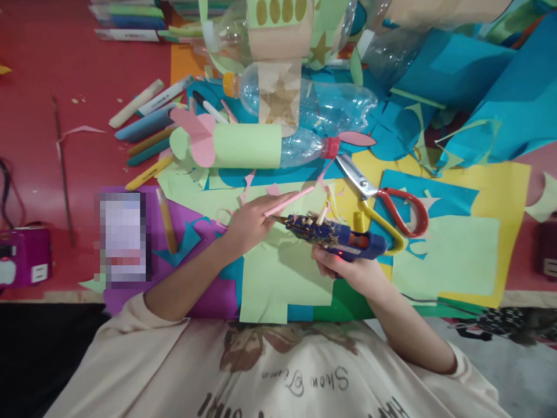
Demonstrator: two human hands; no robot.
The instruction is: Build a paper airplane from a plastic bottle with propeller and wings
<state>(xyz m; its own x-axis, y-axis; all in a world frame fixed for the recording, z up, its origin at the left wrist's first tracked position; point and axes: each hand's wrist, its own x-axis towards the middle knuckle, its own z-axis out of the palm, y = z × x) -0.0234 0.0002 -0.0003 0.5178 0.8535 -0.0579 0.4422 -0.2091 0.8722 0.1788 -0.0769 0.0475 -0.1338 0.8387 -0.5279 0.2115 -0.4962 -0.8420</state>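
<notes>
My left hand point(250, 223) pinches a thin pink paper strip point(290, 201) that points to the right over the coloured paper. My right hand point(348, 268) grips a blue glue gun point(337, 235), its nozzle aimed left at the near end of the strip. The gun's body is crusted with paper scraps and a red light shows on it. Just beyond lies a plastic bottle wrapped in light green paper point(248, 146) with pink paper petals and a red cap.
Red and yellow scissors point(383, 200) lie to the right of the gun. Several markers point(145, 125) and glue sticks lie at left. Clear bottles point(304, 101) and blue paper sheets point(478, 87) crowd the back. A purple device point(24, 255) sits at the far left.
</notes>
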